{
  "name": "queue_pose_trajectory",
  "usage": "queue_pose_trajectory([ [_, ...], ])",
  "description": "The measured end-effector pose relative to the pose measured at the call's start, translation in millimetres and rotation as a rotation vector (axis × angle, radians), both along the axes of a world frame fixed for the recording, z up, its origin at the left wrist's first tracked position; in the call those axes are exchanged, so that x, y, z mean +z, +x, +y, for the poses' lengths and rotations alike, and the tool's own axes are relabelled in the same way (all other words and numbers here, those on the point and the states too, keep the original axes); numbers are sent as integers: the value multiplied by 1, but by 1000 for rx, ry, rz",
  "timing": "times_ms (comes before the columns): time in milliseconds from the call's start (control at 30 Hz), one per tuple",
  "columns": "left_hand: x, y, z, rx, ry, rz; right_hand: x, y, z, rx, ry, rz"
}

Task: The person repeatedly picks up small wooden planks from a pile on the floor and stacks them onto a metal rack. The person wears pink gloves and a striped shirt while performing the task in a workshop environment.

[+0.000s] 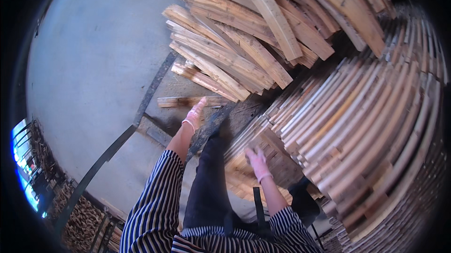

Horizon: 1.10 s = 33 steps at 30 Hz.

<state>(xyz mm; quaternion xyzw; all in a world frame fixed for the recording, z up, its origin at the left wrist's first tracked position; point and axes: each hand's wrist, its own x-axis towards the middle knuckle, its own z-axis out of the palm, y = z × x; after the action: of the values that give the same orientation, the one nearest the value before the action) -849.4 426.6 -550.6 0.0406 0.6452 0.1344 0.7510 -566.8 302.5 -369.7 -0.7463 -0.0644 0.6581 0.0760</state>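
Observation:
My left hand (194,114), in a thin pinkish glove, stretches forward with its fingers extended. It overlaps the end part of a short wooden board (176,102) lying low by the pile; whether it touches the board I cannot tell. My right hand (257,163), gloved alike and slightly blurred, hovers with fingers apart and nothing in it. Beside it on the right is a large stack of long, narrow wooden strips (338,116). Ahead of my left hand lies a loose pile of rough wooden boards (225,55), their ends turned toward me.
A dark metal bar (110,152) runs along the left, joined to a dark strip (157,84) on the pale floor (98,55). Shorter wood pieces (246,173) sit below the strips' ends. A heap of wood scraps (80,210) fills the lower left. My dark-trousered leg (206,178) is between my arms.

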Motion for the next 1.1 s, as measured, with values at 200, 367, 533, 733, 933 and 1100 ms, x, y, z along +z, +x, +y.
queue_pose_trajectory([
  [200,-91,93,72,111,217,-127,-207,28,108,144,263,-659],
  [367,-175,115,75,430,-144,547,-283,36,169,178,331,-204],
  [533,-166,131,82,410,-115,579,-365,66,117,-551,561,8],
  [733,-158,20,-35,666,347,214,-220,-68,46,-146,-1,-178],
  [933,-167,-9,-41,540,227,147,-223,-92,-3,279,78,-636],
  [1100,-171,-24,-44,368,417,102,-200,-107,96,464,703,-360],
])
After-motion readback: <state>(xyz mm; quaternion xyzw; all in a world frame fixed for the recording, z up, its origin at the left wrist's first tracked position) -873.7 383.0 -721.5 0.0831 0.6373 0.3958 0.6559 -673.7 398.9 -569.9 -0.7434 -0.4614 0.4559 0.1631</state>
